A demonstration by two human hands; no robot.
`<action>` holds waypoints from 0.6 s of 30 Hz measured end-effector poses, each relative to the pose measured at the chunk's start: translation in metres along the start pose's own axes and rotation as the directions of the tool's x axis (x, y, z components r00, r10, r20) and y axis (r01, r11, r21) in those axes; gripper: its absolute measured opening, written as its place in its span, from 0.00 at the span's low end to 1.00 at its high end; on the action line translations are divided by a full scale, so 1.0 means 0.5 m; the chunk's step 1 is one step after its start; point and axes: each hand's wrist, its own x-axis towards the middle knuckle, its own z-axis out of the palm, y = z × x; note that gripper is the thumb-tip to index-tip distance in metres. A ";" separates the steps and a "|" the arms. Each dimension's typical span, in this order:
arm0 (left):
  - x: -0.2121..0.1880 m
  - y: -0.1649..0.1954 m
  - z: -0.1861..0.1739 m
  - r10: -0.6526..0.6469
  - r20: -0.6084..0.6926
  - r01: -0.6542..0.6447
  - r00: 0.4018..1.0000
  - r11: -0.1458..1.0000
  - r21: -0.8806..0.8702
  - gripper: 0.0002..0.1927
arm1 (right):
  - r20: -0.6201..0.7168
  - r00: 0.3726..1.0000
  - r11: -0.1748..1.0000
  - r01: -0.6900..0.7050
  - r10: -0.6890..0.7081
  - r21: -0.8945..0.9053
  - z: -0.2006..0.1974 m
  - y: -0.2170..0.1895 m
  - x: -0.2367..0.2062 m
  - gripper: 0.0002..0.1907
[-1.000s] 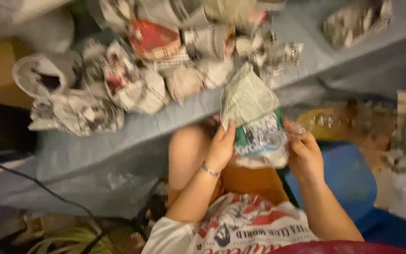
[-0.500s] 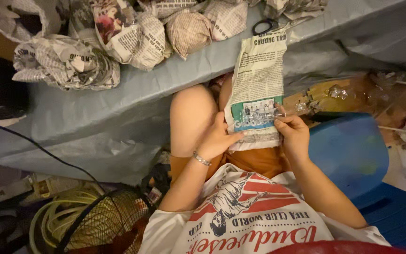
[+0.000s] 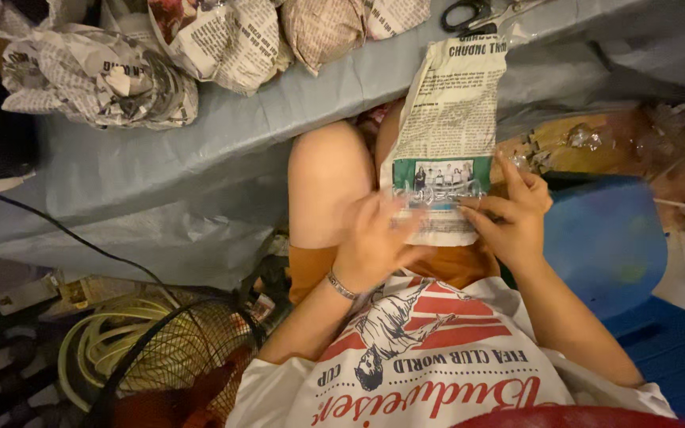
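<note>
Over the person's lap, a long newspaper sheet lay flat, printed in dense text with a green-bordered photograph near its lower end. Its long axis ran away from the body, the far end pointing up onto the grey-covered desk beside black scissors. The left hand, blurred, rested on the sheet's near edge; whether it pinched the paper I could not tell. The right hand pinched the lower right edge between thumb and fingers. Newspaper-wrapped bundles sat on the desk, well apart.
</note>
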 end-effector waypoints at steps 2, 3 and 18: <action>0.001 0.007 0.000 0.225 0.105 -0.233 0.969 0.970 0.064 0.39 | 0.055 0.998 0.999 -0.008 0.006 0.037 -0.002 0.002 -0.001 0.13; 0.005 0.007 0.006 0.229 0.106 -0.238 0.968 0.968 0.078 0.35 | 0.081 0.997 0.998 -0.010 0.006 0.054 -0.002 0.007 -0.001 0.13; 0.096 -0.065 0.088 0.177 0.056 -0.172 0.983 0.981 -0.093 0.12 | 0.015 1.000 0.999 0.004 -0.005 0.054 0.034 0.051 -0.063 0.26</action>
